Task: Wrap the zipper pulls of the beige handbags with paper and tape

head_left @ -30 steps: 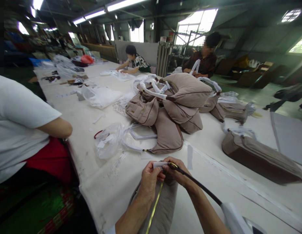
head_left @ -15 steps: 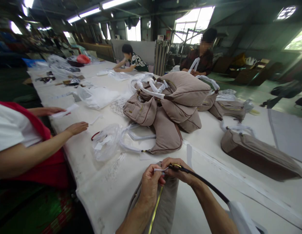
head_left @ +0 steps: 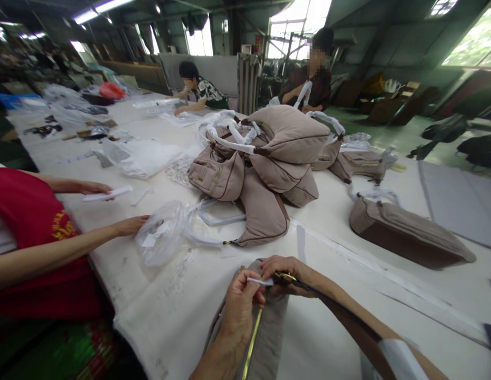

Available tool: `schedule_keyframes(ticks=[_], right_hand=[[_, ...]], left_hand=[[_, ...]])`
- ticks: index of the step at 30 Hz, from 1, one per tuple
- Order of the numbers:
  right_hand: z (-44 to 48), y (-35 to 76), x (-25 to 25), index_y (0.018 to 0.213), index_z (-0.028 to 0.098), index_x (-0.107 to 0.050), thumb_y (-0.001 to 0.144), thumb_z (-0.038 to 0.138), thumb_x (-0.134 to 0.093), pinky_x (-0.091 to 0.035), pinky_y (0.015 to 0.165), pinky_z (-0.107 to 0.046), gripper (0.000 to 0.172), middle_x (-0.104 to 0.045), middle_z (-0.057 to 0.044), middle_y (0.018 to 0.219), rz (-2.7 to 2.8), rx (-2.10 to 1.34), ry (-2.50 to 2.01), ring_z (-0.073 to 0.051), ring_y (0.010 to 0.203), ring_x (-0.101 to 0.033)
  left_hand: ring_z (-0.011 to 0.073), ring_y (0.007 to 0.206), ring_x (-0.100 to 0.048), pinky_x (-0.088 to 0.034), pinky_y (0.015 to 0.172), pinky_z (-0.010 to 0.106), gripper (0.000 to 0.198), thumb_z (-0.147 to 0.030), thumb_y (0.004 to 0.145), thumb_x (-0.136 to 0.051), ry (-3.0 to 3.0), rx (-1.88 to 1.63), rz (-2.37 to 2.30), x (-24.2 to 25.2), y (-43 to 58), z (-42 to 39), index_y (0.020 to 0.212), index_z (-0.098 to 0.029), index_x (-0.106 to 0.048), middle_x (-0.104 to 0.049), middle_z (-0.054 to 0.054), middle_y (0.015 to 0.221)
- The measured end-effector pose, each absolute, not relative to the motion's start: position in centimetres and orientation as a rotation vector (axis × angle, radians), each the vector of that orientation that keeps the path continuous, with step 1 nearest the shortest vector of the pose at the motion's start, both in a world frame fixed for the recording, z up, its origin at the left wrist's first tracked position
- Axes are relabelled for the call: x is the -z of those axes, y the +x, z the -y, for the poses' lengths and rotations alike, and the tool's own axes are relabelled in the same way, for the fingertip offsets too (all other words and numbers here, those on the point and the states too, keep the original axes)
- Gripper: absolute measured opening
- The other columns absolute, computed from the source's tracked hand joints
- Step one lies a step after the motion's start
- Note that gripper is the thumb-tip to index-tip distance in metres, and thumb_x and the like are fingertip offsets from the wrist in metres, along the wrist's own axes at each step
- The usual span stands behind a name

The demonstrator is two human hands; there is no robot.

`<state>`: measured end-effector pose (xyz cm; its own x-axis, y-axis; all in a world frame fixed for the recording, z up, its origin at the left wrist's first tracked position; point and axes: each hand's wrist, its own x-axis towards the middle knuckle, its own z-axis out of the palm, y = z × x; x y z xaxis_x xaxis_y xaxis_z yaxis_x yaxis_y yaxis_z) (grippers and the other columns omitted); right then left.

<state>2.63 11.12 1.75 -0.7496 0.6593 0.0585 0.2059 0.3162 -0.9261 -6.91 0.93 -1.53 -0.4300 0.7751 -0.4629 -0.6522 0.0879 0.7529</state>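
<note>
A taupe bag (head_left: 275, 322) with a gold zipper (head_left: 252, 338) lies at the bottom centre, close to me. My left hand (head_left: 243, 295) pinches a small white strip (head_left: 260, 282) above the zipper's far end. Right beside it, my right hand (head_left: 289, 274) is closed around the bag's end, by the gold ring of a dark strap (head_left: 340, 306). The strap runs down to the right, where a white wrap (head_left: 402, 359) covers part of it. My right fingertips are near the strip; whether they touch it is unclear.
Taupe bags (head_left: 265, 211) are piled mid-table, and another bag (head_left: 407, 232) lies right. At the left, a person in a red apron (head_left: 51, 232) holds white paper (head_left: 109, 193) and reaches to a plastic bag (head_left: 160, 237). Two people work beyond the pile.
The view has shifted a little to the right. The neighbour's nearer hand has reached the plastic bag, and the other has raised the white paper. My hands stay at the bag's end, fingers slightly shifted.
</note>
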Motion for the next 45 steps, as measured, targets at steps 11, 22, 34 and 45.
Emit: schedule_keyframes(ticks=[11,22,34,45], right_hand=[[-12.3,3.3,-1.1,0.083,0.025,-0.064,0.079,0.033,-0.053,-0.037,0.091,-0.035,0.013,-0.066,-0.009,0.083,2.257,-1.431,-0.28,-0.022,0.09,-0.059],[-12.6,3.4,0.0,0.079,0.019,-0.061,0.082,0.032,-0.054,-0.04,0.087,-0.035,0.015,-0.062,-0.008,0.087,2.207,-1.533,-0.252,-0.02,0.094,-0.055],[-13.5,3.2,-0.5,0.078,0.018,-0.06,0.082,0.032,-0.053,-0.041,0.084,-0.031,0.016,-0.062,-0.008,0.088,2.232,-1.703,-0.262,-0.019,0.089,-0.057],[-13.1,4.1,-0.9,0.091,0.019,-0.065,0.072,0.035,-0.064,-0.043,0.082,-0.031,0.025,-0.052,-0.008,0.109,2.298,-1.534,-0.502,-0.019,0.095,-0.053]], left_hand=[[0.0069,0.04,-0.044,-0.034,0.041,0.018,0.008,-0.021,0.064,-0.057,0.214,-1.646,-1.232,1.7,-6.8,-1.1,0.068,-0.016,-0.052,-0.054,-0.004,0.047],[0.0072,0.04,-0.045,-0.032,0.04,0.018,0.009,-0.02,0.064,-0.057,0.107,-1.62,-1.077,1.0,-7.0,-1.2,0.068,-0.017,-0.051,-0.056,-0.002,0.052],[0.0099,0.047,-0.054,-0.043,0.047,0.021,0.029,-0.029,0.068,-0.065,0.328,-1.417,-1.114,0.8,-9.1,-1.4,0.086,-0.019,-0.045,-0.059,-0.002,0.063],[0.0136,0.047,-0.058,-0.05,0.049,0.028,0.021,-0.023,0.055,-0.064,0.232,-1.069,-1.01,2.1,-10.4,-1.8,0.069,-0.013,-0.052,-0.059,0.001,0.058]])
